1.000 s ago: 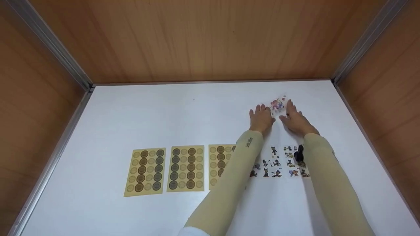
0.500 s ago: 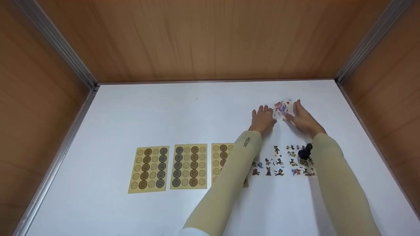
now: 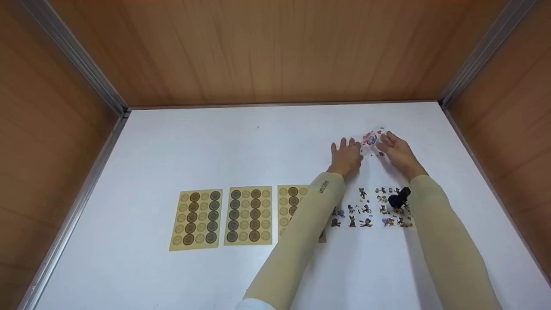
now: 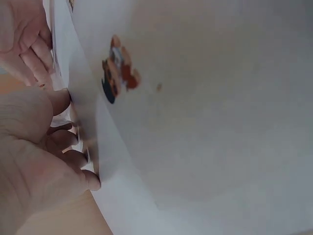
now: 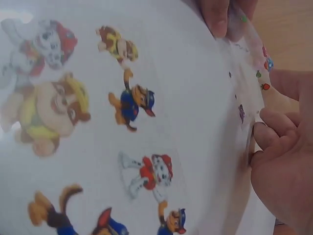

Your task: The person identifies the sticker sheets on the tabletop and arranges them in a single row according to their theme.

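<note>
The right hand (image 3: 398, 153) pinches the edge of a small cartoon sticker sheet (image 3: 371, 140) at the table's (image 3: 172, 150) far right; the left hand (image 3: 346, 155) holds its other edge. Nearer lie more cartoon stickers (image 3: 366, 213) and three tan sticker sheets (image 3: 247, 215)

Right hand (image 5: 286, 171) fingers (image 5: 269, 134) pinch cartoon-dog sticker sheet (image 5: 146, 122) edge.

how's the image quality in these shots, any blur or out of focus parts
Head view: evenly lit and fairly sharp, though the small sticker sheet between the left hand and right hand is tiny. Left wrist view: soft and washed out, its sticker blurred. Right wrist view: brighter, cartoon dogs readable but slightly soft.
</note>
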`<action>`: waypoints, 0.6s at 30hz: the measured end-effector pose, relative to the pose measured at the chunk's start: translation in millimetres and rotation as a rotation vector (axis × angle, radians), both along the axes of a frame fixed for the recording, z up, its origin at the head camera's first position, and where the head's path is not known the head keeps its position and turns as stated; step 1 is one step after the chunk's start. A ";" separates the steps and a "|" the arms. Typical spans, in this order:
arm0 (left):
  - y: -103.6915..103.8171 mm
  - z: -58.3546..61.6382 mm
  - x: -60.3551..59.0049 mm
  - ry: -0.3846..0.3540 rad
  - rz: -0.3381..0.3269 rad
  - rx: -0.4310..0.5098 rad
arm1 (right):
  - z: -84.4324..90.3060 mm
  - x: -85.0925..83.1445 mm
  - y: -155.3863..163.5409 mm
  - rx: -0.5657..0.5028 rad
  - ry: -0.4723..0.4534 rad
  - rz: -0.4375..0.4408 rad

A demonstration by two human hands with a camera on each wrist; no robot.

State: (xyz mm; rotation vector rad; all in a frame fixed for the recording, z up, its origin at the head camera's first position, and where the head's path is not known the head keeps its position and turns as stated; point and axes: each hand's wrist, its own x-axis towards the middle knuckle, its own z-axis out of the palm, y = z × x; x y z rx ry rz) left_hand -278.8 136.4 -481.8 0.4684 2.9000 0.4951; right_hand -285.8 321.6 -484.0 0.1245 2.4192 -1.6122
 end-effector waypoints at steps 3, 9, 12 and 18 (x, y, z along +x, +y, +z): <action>1.6 3.1 2.1 0.008 -0.031 -0.010 | 4.8 -1.2 -3.4 -0.070 0.041 -0.079; 5.4 9.8 7.0 0.030 -0.050 -0.032 | 15.7 -0.6 -3.6 -0.064 0.138 -0.126; 5.8 12.9 9.2 0.010 -0.046 -0.008 | 23.3 3.5 -0.5 -0.087 0.149 -0.127; 2.6 19.7 9.0 -0.053 0.006 0.164 | 41.6 11.2 4.2 -0.137 0.159 -0.123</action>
